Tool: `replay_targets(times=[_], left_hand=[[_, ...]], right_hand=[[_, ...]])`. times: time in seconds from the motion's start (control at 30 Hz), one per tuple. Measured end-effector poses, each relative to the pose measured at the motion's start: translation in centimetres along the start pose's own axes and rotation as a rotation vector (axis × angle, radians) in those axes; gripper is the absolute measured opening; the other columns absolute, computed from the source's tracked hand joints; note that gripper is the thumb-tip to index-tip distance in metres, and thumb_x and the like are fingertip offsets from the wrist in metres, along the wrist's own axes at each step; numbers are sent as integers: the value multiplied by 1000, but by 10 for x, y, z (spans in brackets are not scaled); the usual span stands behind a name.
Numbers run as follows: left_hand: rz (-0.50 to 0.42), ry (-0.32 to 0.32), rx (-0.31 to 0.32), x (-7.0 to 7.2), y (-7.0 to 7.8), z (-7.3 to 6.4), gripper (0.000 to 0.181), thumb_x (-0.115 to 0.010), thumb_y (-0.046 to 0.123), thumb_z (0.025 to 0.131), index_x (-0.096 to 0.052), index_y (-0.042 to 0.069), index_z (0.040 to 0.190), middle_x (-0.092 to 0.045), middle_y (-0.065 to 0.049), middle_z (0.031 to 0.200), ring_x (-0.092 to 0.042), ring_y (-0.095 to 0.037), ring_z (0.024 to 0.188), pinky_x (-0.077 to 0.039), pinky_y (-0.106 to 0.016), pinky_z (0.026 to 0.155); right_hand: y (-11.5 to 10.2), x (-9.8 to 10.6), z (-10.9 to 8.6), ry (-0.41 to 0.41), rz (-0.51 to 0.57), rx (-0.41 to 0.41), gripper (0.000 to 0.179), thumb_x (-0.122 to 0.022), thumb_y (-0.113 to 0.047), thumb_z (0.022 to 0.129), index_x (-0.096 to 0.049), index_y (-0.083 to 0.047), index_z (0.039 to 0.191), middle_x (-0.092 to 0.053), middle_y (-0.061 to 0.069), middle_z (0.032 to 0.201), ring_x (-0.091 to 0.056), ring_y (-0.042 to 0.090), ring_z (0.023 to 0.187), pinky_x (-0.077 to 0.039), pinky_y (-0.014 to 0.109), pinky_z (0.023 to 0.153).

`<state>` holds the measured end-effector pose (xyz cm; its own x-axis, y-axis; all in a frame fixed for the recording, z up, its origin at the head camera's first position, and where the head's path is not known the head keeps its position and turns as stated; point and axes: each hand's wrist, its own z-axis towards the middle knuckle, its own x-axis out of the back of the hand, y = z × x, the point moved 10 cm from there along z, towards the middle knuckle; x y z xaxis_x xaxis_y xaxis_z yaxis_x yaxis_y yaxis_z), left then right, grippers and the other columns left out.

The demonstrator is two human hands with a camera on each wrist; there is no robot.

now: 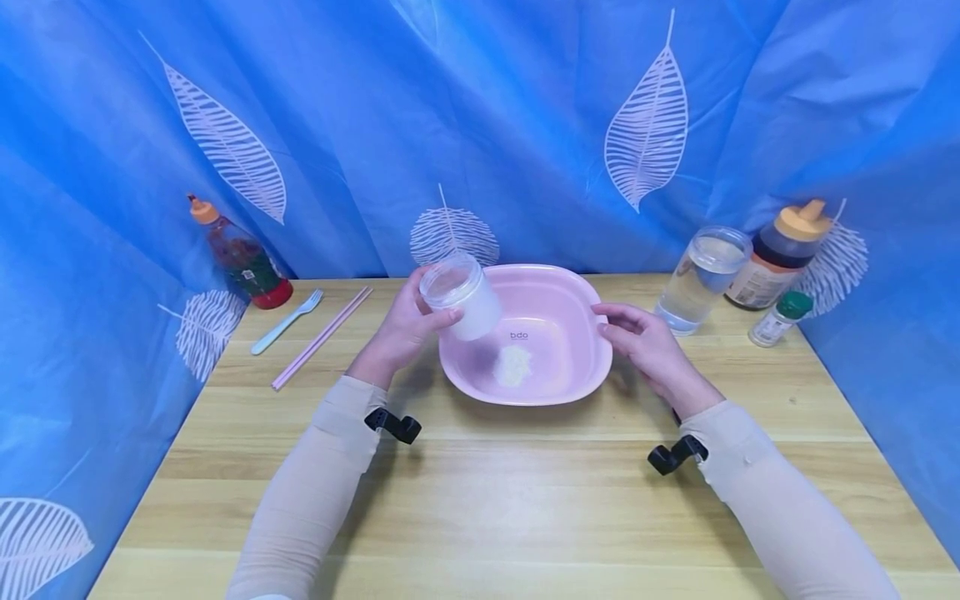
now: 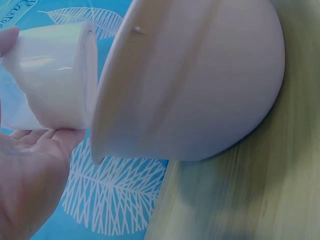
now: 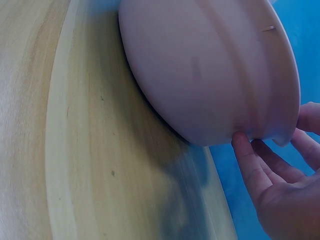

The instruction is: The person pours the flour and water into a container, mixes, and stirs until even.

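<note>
At the far left of the table [image 1: 510, 517], a squeeze bottle [image 1: 251, 265] with an orange cap, dark red contents and a green label stands against the blue curtain [image 1: 525, 125]. To its right lie a pale blue fork [image 1: 287, 323] and 2 slim pink chopsticks [image 1: 321, 338], both slanting. The left hand [image 1: 405, 327] grips a clear cylindrical jar [image 1: 474, 310], lidless and slightly tilted, partly filled with white matter; hand and jar hide the upper left rim of the basin [image 1: 566, 358]. This pink basin, smooth and glossy, with rounded corners and a flared lip, sits at the back centre; white powder [image 1: 513, 365] lies in a loose patch on its floor. The right hand [image 1: 645, 343] pinches the basin's right rim. Farther right stand a transparent round vessel [image 1: 696, 287] of clear liquid, a dark sauce bottle [image 1: 776, 260] with a tan cap, partly behind the vessel, and a small green-lidded shaker [image 1: 780, 320]. Wood grain streaks the tabletop; white leaf prints mark the creased curtain.
</note>
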<state>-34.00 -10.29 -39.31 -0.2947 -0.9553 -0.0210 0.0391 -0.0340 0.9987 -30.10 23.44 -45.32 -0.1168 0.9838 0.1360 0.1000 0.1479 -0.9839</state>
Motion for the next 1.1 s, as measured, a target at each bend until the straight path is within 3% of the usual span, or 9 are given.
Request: replay_targets(times=[0.2,0.67,0.93,1.1], left_hand=[[11,2,-21,5,3,-3,84,-75,-6,88,-34,5,160,-54,-21,154,-57,-24,137,-52,-25,110],[85,53,-35,31,14,-11,88,-80,-5,88,-31,8,161,-50,-13,158,-50,-31,147,-51,-24,113],[173,86,-24,55,11,-18,91,-83,1,90,-29,10,162,-48,-11,161,-49,-27,149,-42,-40,127],[181,124,-34,70,12,-21,88,-81,-1,90,-29,7,160,-47,-13,161,-49,-26,148,-44,-29,123]], right_hand=[[0,0,1,-2,0,4,52,-65,-20,109,-54,2,154,-67,-1,132,-69,-1,111,-60,16,96],[-2,0,0,-2,9,8,51,-66,-20,108,-54,2,153,-68,-9,125,-69,-1,111,-60,16,96],[-2,0,-1,-2,10,5,51,-66,-20,108,-54,2,153,-69,-12,123,-69,-2,110,-60,16,96],[-2,0,-2,-3,12,2,52,-66,-20,108,-54,2,153,-69,-12,123,-69,-2,110,-60,16,96]])
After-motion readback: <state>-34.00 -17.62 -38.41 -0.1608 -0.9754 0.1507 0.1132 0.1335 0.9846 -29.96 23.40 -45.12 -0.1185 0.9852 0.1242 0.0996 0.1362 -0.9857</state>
